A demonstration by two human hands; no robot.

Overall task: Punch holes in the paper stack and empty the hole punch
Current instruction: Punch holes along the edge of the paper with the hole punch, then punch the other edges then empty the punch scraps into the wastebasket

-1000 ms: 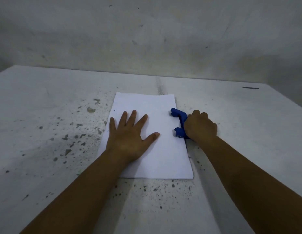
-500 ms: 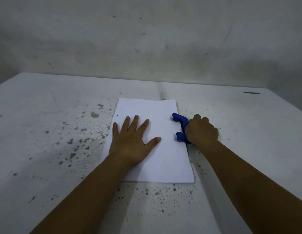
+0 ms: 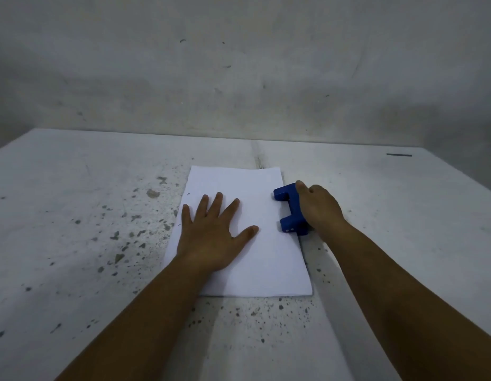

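Your two hands work a paper stack (image 3: 269,259) on a speckled table (image 3: 74,215).
Your left hand (image 3: 211,235) presses flat, fingers spread; your right hand (image 3: 319,207) grips the blue hole punch (image 3: 286,207) at the stack's right edge.

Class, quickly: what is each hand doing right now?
Left hand: open, flat on the paper stack.
Right hand: closed on the blue hole punch.

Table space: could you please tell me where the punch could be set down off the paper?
Bare table right of the punch and right hand; also left of the paper, and beyond it toward the wall. Crowded only mid-table.
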